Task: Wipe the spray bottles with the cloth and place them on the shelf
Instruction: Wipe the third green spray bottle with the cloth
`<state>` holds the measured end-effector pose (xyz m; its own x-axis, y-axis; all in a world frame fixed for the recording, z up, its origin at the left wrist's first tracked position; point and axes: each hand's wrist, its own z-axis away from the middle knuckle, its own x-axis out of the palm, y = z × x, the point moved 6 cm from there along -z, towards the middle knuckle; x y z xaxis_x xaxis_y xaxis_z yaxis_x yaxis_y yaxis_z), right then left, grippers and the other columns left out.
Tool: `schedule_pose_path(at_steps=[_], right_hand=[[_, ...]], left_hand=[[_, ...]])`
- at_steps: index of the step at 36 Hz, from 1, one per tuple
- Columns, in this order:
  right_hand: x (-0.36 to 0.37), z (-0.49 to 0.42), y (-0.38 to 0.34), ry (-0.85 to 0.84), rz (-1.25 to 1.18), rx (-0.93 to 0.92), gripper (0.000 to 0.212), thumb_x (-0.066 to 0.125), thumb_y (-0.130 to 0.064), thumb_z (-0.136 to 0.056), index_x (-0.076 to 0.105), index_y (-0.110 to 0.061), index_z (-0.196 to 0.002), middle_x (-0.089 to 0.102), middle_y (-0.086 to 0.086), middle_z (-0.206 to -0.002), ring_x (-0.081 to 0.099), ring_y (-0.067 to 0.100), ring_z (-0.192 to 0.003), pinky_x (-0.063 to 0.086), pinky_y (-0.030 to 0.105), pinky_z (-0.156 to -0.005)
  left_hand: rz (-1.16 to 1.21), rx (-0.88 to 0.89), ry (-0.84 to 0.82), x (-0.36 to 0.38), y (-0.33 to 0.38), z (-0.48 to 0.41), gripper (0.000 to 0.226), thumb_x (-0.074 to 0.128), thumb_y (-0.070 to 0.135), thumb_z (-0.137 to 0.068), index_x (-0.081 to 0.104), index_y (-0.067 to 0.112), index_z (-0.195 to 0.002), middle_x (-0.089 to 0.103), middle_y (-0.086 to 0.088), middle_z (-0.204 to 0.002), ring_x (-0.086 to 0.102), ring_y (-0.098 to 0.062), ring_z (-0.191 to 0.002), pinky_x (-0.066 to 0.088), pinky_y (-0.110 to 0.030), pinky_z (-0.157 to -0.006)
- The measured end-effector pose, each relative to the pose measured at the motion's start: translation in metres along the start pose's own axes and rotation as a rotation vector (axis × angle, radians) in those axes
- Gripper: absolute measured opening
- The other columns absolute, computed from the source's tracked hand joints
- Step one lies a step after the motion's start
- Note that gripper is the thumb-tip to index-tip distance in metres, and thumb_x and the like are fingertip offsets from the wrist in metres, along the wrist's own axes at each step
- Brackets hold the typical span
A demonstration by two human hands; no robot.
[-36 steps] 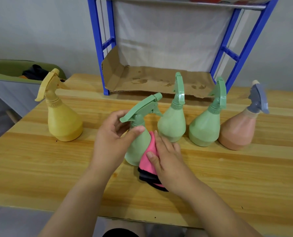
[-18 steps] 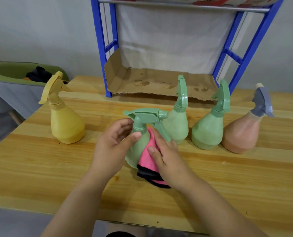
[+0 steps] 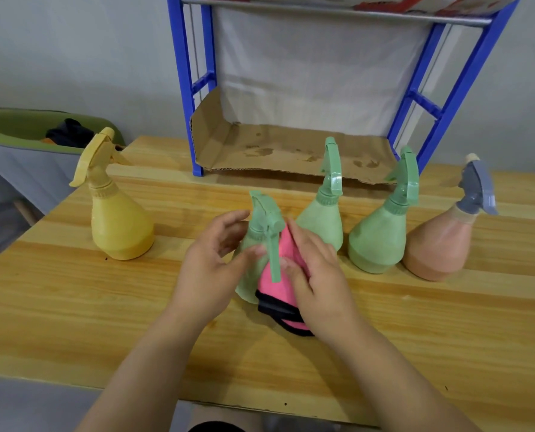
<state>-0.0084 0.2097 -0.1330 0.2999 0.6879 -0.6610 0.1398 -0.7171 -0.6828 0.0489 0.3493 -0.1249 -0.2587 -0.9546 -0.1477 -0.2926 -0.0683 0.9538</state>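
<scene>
While the cloth is on the bottle: you are working the wiping step, and nothing is standing on the shelf yet.
Bottle in hand: you are steadying the pale green plastic spray bottle [image 3: 248,275] at the front middle of the light wooden table [image 3: 72,291]. I cannot tell whether its base is touching the wood.
Left hand: your left hand [image 3: 210,263] is curling round the bottle's upper body, with the thumb lying across the front and the fingers reaching behind the neck.
Right hand: your right hand [image 3: 319,275] is pressing the pink cloth with black edging [image 3: 278,288] against the bottle's right side. Its fingers are lying nearly straight and the cloth's lower end is trailing onto the table.
Long axis: the bottle is standing close to upright, with its trigger lever hanging down toward you.
Way to the shelf: the blue metal-framed shelf with a brown cardboard liner [image 3: 291,151] is lying straight beyond the bottle. Because your left hand is doing the gripping, it is looking like the better one to carry. The two other green spray bottles [image 3: 322,226] are standing between you and the liner, so the open gap to their left is looking safer.
Waiting: the yellow spray bottle [image 3: 119,226] is standing well to the left, and the peach spray bottle with a grey trigger [image 3: 437,244] is standing at the right end.
Writing: no bottle is showing a label, and the red print on the upper tier is too cropped to read.
</scene>
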Motion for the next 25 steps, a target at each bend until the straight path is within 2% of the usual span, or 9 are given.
schedule_pose_path(at_steps=[2,5,9,11,13,17,21,23,25], right_hand=[[0.003,-0.004,-0.004,-0.031,-0.01,-0.024,0.057,0.032,-0.048,-0.094,0.019,-0.033,-0.148,0.031,-0.027,-0.132,0.028,0.0,-0.119,0.018,-0.001,-0.095],[0.013,-0.008,-0.001,-0.118,-0.046,-0.004,0.062,0.025,-0.057,-0.091,0.014,-0.037,-0.149,0.028,-0.027,-0.139,0.025,0.002,-0.123,0.02,0.009,-0.097],[0.017,-0.004,0.014,-0.178,-0.035,0.038,0.061,0.02,-0.059,-0.092,0.018,-0.036,-0.149,0.035,-0.019,-0.142,0.028,0.006,-0.127,0.024,0.022,-0.101],[0.017,0.001,0.021,-0.207,-0.003,0.067,0.058,0.021,-0.055,-0.093,0.018,-0.038,-0.148,0.036,-0.02,-0.141,0.028,0.005,-0.128,0.026,0.025,-0.105],[0.015,0.006,0.024,-0.218,0.04,0.085,0.059,0.022,-0.054,-0.093,0.016,-0.036,-0.149,0.034,-0.018,-0.145,0.025,0.004,-0.132,0.023,0.024,-0.107],[0.014,0.01,0.022,-0.203,0.094,0.077,0.06,0.023,-0.053,-0.094,0.013,-0.034,-0.15,0.031,-0.017,-0.148,0.023,0.004,-0.134,0.019,0.02,-0.105],[0.015,0.012,0.017,-0.149,0.081,0.052,0.061,0.023,-0.054,-0.094,0.015,-0.032,-0.15,0.031,-0.016,-0.149,0.023,0.004,-0.134,0.02,0.021,-0.107],[0.015,0.012,0.014,-0.127,0.056,0.04,0.061,0.025,-0.053,-0.094,0.014,-0.032,-0.151,0.028,-0.019,-0.149,0.022,0.003,-0.132,0.018,0.018,-0.106],[0.015,0.012,0.011,-0.102,0.025,0.028,0.062,0.025,-0.053,-0.094,0.01,-0.032,-0.151,0.026,-0.023,-0.144,0.02,0.0,-0.128,0.016,0.014,-0.103]], left_hand=[[0.048,-0.006,-0.025,0.002,-0.003,0.001,0.036,0.073,0.02,-0.076,0.06,0.037,-0.105,0.07,0.007,-0.108,0.063,-0.01,-0.108,0.047,-0.043,-0.099],[0.08,-0.016,-0.038,0.003,-0.006,0.001,0.029,0.07,0.023,-0.075,0.065,0.044,-0.094,0.071,0.01,-0.105,0.063,-0.01,-0.105,0.048,-0.04,-0.096],[0.123,-0.023,-0.057,0.003,-0.007,0.0,0.03,0.067,0.031,-0.072,0.064,0.033,-0.101,0.07,0.008,-0.108,0.063,-0.011,-0.108,0.048,-0.044,-0.097],[0.127,-0.018,-0.052,0.003,-0.008,0.002,0.031,0.074,0.035,-0.073,0.065,0.036,-0.104,0.069,0.009,-0.112,0.062,-0.011,-0.111,0.047,-0.043,-0.099],[0.088,-0.025,-0.04,0.004,-0.013,0.005,0.033,0.072,0.041,-0.076,0.064,0.042,-0.108,0.066,0.011,-0.116,0.06,-0.01,-0.114,0.047,-0.041,-0.099],[-0.101,-0.066,-0.055,0.003,-0.027,0.014,0.057,0.074,0.023,-0.079,0.052,0.047,-0.126,0.053,0.018,-0.121,0.052,-0.002,-0.117,0.048,-0.041,-0.098],[-0.135,-0.15,-0.068,0.007,-0.028,0.021,0.085,0.078,0.053,-0.056,0.041,0.047,-0.133,0.052,0.027,-0.125,0.052,-0.002,-0.116,0.051,-0.036,-0.093],[-0.062,-0.177,-0.02,0.006,-0.028,0.021,0.084,0.08,0.048,-0.055,0.045,0.041,-0.131,0.056,0.025,-0.123,0.056,-0.003,-0.112,0.054,-0.032,-0.088],[0.011,-0.184,-0.011,0.006,-0.027,0.021,0.07,0.083,0.043,-0.059,0.053,0.034,-0.123,0.062,0.017,-0.119,0.061,-0.008,-0.108,0.055,-0.035,-0.087]])
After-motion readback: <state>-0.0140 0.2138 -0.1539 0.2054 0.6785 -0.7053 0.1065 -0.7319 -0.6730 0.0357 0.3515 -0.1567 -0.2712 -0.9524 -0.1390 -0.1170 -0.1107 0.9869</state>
